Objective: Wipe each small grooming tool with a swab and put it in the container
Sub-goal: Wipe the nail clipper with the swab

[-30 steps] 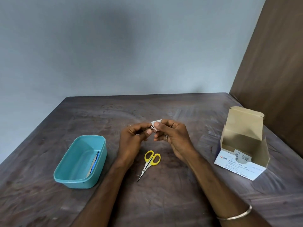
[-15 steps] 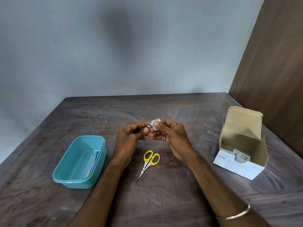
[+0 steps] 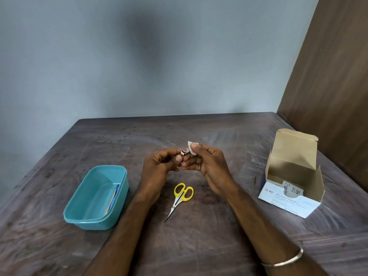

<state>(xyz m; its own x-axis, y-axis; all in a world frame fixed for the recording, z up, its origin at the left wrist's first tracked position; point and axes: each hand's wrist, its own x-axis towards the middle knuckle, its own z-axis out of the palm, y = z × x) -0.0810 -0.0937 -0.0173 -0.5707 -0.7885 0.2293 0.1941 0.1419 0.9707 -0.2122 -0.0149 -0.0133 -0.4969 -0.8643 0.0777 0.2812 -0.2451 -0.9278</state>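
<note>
At frame centre, the left hand [image 3: 159, 168] pinches a mostly hidden nail clipper [image 3: 184, 152], the right hand [image 3: 209, 166] pinching a swab [image 3: 191, 148], now raised slightly higher

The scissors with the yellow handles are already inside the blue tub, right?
Not quite. The head view shows the scissors lying on the table, between the person's arms and beside the blue tub, not inside it. Their handles are yellow, as you said.

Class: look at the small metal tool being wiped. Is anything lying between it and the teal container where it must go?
Nothing visible blocks it. The metal tool is pinched in the left hand above the table; the teal container sits open to the left. The yellow scissors lie nearer the person, off that path.
</note>
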